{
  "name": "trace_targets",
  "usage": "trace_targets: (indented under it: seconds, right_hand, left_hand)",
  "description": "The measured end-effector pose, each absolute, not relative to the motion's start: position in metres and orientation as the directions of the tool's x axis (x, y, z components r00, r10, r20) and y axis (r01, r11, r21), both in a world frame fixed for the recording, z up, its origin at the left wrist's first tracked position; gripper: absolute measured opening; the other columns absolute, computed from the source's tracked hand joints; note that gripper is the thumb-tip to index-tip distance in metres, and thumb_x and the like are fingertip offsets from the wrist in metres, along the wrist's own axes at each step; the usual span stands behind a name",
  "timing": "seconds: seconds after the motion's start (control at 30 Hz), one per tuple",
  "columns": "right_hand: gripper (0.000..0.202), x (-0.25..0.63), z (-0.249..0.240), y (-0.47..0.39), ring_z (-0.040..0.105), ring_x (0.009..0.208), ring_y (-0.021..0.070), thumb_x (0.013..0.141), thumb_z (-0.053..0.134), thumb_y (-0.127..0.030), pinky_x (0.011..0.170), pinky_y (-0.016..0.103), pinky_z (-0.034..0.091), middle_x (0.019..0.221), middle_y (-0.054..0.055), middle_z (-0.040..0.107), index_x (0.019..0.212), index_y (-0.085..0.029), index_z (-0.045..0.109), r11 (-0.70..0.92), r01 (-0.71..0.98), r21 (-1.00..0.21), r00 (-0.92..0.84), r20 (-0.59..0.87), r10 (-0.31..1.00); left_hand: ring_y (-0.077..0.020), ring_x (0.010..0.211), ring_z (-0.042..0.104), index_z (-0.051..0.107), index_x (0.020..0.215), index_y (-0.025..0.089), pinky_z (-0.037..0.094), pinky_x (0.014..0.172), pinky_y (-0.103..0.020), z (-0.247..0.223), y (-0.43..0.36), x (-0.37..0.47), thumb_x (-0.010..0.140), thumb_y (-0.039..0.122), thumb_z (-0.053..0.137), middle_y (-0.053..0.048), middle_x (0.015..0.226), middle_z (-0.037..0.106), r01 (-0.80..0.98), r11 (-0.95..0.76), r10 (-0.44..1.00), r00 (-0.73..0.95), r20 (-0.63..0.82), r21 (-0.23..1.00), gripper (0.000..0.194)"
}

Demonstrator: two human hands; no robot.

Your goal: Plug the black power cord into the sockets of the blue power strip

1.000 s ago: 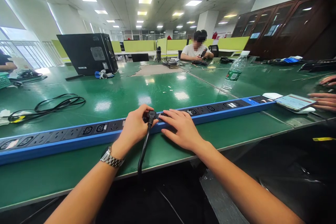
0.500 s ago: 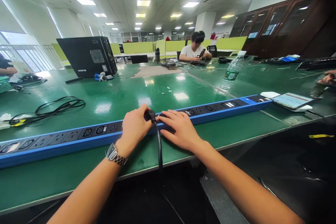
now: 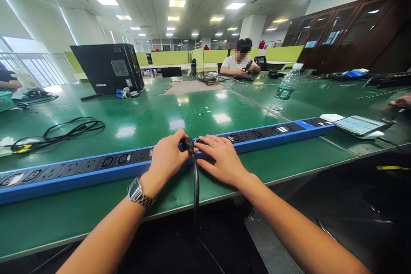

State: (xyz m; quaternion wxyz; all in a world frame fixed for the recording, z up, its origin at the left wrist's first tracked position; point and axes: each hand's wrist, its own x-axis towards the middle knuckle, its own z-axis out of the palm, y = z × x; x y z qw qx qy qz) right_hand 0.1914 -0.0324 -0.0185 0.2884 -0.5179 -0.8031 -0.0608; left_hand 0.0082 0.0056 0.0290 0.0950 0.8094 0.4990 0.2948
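Black plug [image 3: 189, 143] at mid-strip, in left hand [image 3: 167, 156], fingers pinched around it; socket contact hidden, cannot tell if seated. Blue power strip [image 3: 138, 168] runs nine to three o'clock beneath. Right hand [image 3: 222, 159] at four, fingers extended across strip, gripping nothing visible. Cable [image 3: 196, 180] crosses near table edge [image 3: 272, 183] at six. Bare green surface toward twelve; bottle [image 3: 285, 87] at two, tablet [image 3: 362, 125] at three.

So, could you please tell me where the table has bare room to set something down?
Beyond the power strip, between the coiled cable and the bottle, bar tiny scraps; narrower, between the strip's right half and the table's near edge. Crowded: around the left hand, right hand and plug, and by the tablet.
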Motion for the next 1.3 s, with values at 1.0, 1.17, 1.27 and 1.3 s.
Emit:
trace_targets:
  seconds: [1.0, 1.17, 1.27, 1.3]
  right_hand:
    - [0.041, 0.192, -0.021, -0.03, 0.047, 0.132, 0.0286, 0.086, 0.063, -0.035, 0.106, 0.05, 0.035, 0.14, 0.006, 0.057, 0.126, -0.027, 0.063, 0.472, 0.857, -0.205, -0.297, 0.552, 0.779]
    - [0.038, 0.191, -0.021, -0.03, 0.049, 0.13, 0.0288, 0.085, 0.064, -0.035, 0.105, 0.051, 0.036, 0.137, 0.006, 0.059, 0.122, -0.028, 0.065, 0.48, 0.854, -0.202, -0.297, 0.569, 0.767]
    - [0.039, 0.192, -0.021, -0.031, 0.048, 0.13, 0.0296, 0.086, 0.062, -0.034, 0.105, 0.051, 0.036, 0.138, 0.006, 0.058, 0.125, -0.027, 0.064, 0.471, 0.861, -0.191, -0.299, 0.56, 0.773]
    - [0.041, 0.192, -0.022, -0.031, 0.048, 0.13, 0.0298, 0.086, 0.062, -0.034, 0.105, 0.051, 0.036, 0.139, 0.006, 0.058, 0.126, -0.027, 0.063, 0.469, 0.863, -0.19, -0.299, 0.556, 0.775]
  left_hand:
    - [-0.0178, 0.068, 0.062, 0.059, 0.083, 0.022, 0.04, 0.059, -0.026, 0.03, 0.007, 0.013, 0.078, 0.03, 0.067, -0.001, 0.077, 0.07, 0.769, -0.453, 0.876, 0.289, 0.386, 0.451, 0.013]
    - [-0.017, 0.072, 0.064, 0.06, 0.085, 0.022, 0.045, 0.064, -0.026, 0.025, 0.011, 0.016, 0.078, 0.025, 0.066, -0.001, 0.078, 0.07, 0.68, -0.542, 0.833, 0.356, 0.423, 0.494, 0.01]
    - [-0.0171, 0.072, 0.064, 0.061, 0.087, 0.023, 0.045, 0.065, -0.026, 0.024, 0.01, 0.012, 0.079, 0.026, 0.065, -0.001, 0.079, 0.071, 0.681, -0.539, 0.836, 0.359, 0.414, 0.497, 0.01]
    - [-0.0172, 0.071, 0.064, 0.061, 0.088, 0.023, 0.045, 0.064, -0.026, 0.025, 0.01, 0.011, 0.08, 0.028, 0.065, -0.001, 0.079, 0.071, 0.69, -0.53, 0.841, 0.355, 0.408, 0.492, 0.011]
